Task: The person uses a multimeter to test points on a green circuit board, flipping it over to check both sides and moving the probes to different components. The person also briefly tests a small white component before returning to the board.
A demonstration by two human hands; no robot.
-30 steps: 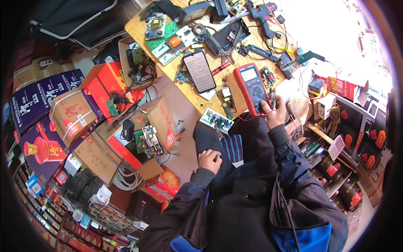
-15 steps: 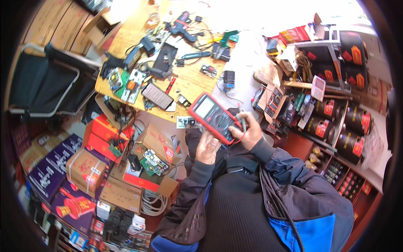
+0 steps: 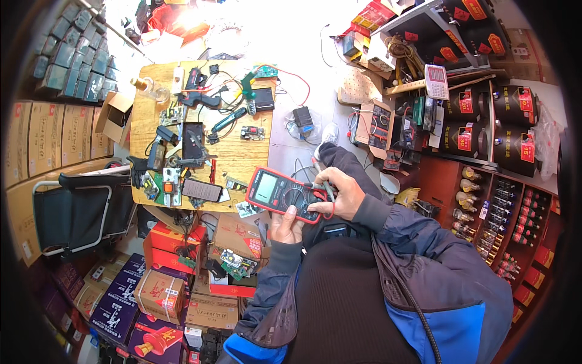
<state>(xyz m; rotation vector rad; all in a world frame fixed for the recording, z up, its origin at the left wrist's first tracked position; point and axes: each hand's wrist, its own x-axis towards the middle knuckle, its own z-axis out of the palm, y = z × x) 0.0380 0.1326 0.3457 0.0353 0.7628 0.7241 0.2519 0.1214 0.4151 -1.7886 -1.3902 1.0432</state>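
A red-framed digital multimeter (image 3: pixel 276 192) with a pale screen is tilted up in front of my body. My left hand (image 3: pixel 285 229) grips it at its lower edge, the thumb lying on its face. My right hand (image 3: pixel 342 195) is closed around the test probes (image 3: pixel 322 173), with its fingertips against the meter's right side beside the dial. Red and black leads loop close to that hand. Just beyond the meter, a small circuit board (image 3: pixel 235 183) and a white board (image 3: pixel 247 209) lie at the table's near edge.
The wooden table (image 3: pixel 236 159) carries a phone-like dark slab (image 3: pixel 202 190), a glue gun (image 3: pixel 203 99), a soldering iron (image 3: pixel 229 120) and several circuit boards. Cartons (image 3: pixel 237 235) stand below its near edge. Shelving with dark canisters (image 3: pixel 465 102) and a parts rack (image 3: pixel 492 212) are at right.
The whole view has swung, so the table and cartons sit differently in the picture. The multimeter is turned more level and faces me more squarely; both hands keep their hold.
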